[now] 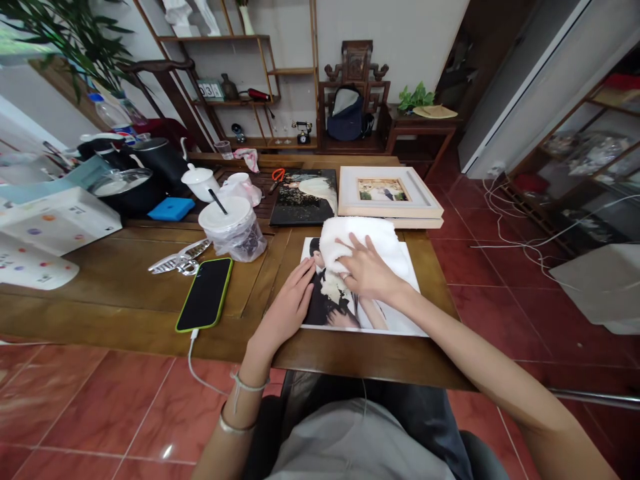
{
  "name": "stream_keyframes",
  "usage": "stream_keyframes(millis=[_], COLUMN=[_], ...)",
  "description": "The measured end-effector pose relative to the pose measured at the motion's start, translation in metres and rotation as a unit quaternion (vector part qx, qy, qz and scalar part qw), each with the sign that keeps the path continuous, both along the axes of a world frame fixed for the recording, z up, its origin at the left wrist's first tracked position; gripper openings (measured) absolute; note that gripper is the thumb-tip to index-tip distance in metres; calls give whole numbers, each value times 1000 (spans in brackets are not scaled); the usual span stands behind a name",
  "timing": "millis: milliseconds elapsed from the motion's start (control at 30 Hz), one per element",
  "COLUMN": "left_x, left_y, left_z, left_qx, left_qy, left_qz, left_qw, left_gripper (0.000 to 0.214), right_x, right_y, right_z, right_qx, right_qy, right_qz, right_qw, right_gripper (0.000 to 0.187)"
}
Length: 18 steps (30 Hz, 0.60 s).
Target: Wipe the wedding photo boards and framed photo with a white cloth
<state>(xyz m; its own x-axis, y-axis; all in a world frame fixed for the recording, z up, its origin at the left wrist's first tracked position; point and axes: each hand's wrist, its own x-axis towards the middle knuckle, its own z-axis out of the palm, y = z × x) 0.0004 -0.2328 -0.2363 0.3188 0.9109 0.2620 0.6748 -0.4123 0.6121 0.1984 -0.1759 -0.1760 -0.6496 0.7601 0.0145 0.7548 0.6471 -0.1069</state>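
Note:
A large wedding photo print [316,307] lies flat near the table's front edge, showing a dark suit, a pale bouquet and white areas. My left hand [287,303] rests on its left edge, fingers stretched out and close to one another. A folded white cloth [383,235] covers the print's upper middle part and hides what is under it. On top of the cloth lies my right hand [369,270], with its fingers spread and pressed flat. Just behind the print are a dark photo panel [300,200] and white framed pictures [420,193], stacked.
Left of my left hand lie a charging phone [205,295], a silver metal object [181,259] and a lidded cup [227,223] with a straw. Orange-handled scissors [278,175] lie farther back. A blue box [171,209], a black pot [123,190] and white boxes [65,220] crowd the left side.

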Motion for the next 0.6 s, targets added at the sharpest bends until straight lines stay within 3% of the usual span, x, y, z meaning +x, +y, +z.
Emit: stream_keyframes(millis=[100, 367, 467, 600], left_x=[0, -4, -6, -6], left_y=[0, -2, -4, -6], left_z=[0, 3, 5, 9], left_qx=[2, -26, -49, -58], left_qy=[-8, -16, -32, -48], left_qz=[0, -29, -28, -20], left_qw=[1000, 999, 998, 997], left_gripper=[46, 49, 49, 47], right_x=[-3, -18, -16, -7], right_y=[-17, -131, -139, -122], right_z=[-8, -23, -19, -10], right_qx=[0, 30, 6, -42], right_qy=[3, 51, 72, 74], right_qz=[0, 71, 103, 93], right_qw=[1000, 996, 992, 992], right_gripper=[33, 18, 14, 22])
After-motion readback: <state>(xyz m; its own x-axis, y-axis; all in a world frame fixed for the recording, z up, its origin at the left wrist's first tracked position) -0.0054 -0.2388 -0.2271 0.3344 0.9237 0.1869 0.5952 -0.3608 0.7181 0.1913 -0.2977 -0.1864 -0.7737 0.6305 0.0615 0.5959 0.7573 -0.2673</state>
